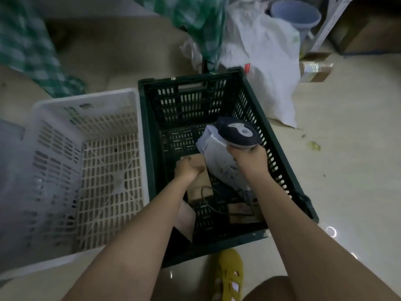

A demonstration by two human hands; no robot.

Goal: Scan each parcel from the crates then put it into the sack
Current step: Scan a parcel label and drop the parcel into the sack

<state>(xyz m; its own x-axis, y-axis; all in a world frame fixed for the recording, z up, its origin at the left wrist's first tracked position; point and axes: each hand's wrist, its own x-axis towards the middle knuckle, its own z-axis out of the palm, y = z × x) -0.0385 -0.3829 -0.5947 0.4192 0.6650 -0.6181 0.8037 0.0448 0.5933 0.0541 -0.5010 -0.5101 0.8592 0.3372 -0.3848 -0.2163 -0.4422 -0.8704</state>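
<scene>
Both my hands are inside the dark green crate (282, 161). My left hand (188, 170) grips the top edge of a brown cardboard parcel (200, 183) standing in the crate. My right hand (251, 159) holds a dark blue and grey barcode scanner (237, 132), its head over a white plastic mailer parcel (219, 157) that leans beside the brown one. The scanner's black cable (208, 199) trails across the crate floor. Another small box (240, 212) lies near the crate's front wall. A white woven sack (267, 68) stands behind the crate to the right.
A white slotted crate (86, 161) stands against the green crate's left side, with no parcels showing in it. Green checked fabric (28, 48) lies at the back left. A blue bucket (297, 16), a cardboard box (316, 66) and my yellow shoe (230, 274) are on the tiled floor.
</scene>
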